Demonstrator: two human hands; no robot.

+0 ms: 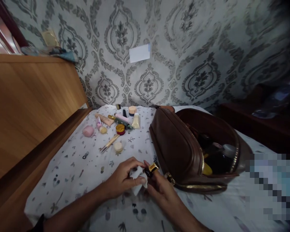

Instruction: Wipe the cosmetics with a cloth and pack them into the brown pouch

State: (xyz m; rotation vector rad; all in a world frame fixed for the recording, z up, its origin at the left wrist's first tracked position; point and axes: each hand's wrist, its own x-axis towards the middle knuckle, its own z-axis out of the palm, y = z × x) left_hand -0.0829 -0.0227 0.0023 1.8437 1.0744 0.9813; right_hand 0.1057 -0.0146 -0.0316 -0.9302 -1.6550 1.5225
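Note:
My left hand [122, 180] is closed on a crumpled white tissue [136, 174]. In my right hand [163, 188] is a small dark cosmetic container with a shiny gold part [153, 167]; its exact kind is unclear. The tissue meets the dark container between my two hands. Just right of my right hand stands a brown leather bag [176, 145], unzipped, with bottles and other items inside. Beyond my hands lie a cream jar [118, 147], a tube with a silver cap [110, 143] and a red jar with a gold lid [120, 129].
Farther back on the patterned sheet [74, 174] are a pink sponge [88, 130], a cream tube [136, 121], a peach-lidded jar [132, 111] and several more cosmetics. A wooden board [33, 103] borders the left. A clear bottle [275, 100] lies at right, before the papered wall [159, 74].

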